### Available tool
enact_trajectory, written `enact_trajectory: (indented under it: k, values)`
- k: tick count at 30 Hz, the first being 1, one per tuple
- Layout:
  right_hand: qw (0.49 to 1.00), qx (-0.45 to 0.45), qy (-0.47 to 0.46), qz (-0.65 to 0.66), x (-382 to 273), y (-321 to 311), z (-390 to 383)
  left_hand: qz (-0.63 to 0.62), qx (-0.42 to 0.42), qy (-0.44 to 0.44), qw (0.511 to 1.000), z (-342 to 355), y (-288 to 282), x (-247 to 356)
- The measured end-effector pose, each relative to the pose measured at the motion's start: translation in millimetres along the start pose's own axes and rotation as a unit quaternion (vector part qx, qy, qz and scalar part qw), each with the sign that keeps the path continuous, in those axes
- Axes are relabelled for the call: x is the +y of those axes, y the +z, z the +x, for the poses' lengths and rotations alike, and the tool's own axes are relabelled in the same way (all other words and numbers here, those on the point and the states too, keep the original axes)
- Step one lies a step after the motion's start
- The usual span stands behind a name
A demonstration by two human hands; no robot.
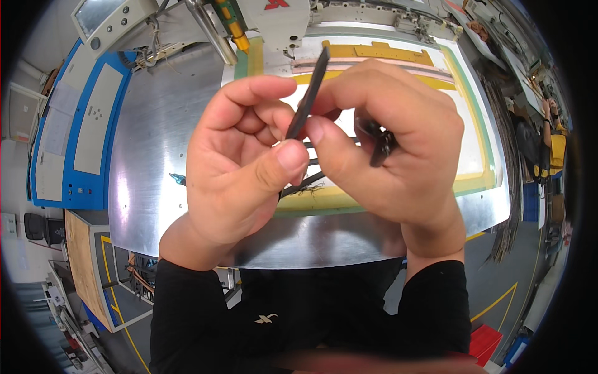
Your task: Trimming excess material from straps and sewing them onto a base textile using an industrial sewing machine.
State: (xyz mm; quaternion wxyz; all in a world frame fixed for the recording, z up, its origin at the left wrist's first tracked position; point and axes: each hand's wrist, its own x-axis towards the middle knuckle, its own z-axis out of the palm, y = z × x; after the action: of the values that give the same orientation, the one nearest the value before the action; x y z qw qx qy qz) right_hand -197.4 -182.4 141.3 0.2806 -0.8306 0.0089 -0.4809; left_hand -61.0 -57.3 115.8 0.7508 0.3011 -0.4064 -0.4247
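Note:
My left hand [233, 162] pinches the lower part of a narrow dark strip [313, 81] between thumb and fingers, its other fingers curled loosely. My right hand [398, 143] grips the same strip with thumb and index finger, and its curled fingers also hold a small glossy black object [381, 149] that I cannot make out. The strip stands tilted, its tip up and right. Behind my hands, more dark strips [302, 184] cross a white work plate [470, 156] edged with yellow-green tape, where a yellow template [380, 51] and a pale pink band lie.
A machine head [274, 19] with a metal post overhangs the steel table [143, 156]. A blue control cabinet [62, 124] stands left, a wooden-sided cart [87, 268] below it. Long dark strands [504, 206] hang at the right, and another person's arm [548, 115] shows at the far right.

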Motion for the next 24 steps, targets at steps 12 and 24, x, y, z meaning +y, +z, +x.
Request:
enact_trajectory:
  k: [12, 24]
  values:
    - [0.999, 0.016, -0.032, -0.013, -1.2, -1.7, -1.1, -0.011, 0.015, -0.009, 1.0, 0.0, 4.9, -0.1]
    - [0.984, 0.085, 0.118, 0.102, -7.2, -9.5, -6.2, 0.262, 0.084, 0.097, 0.957, -13.2, 12.6, 5.8]
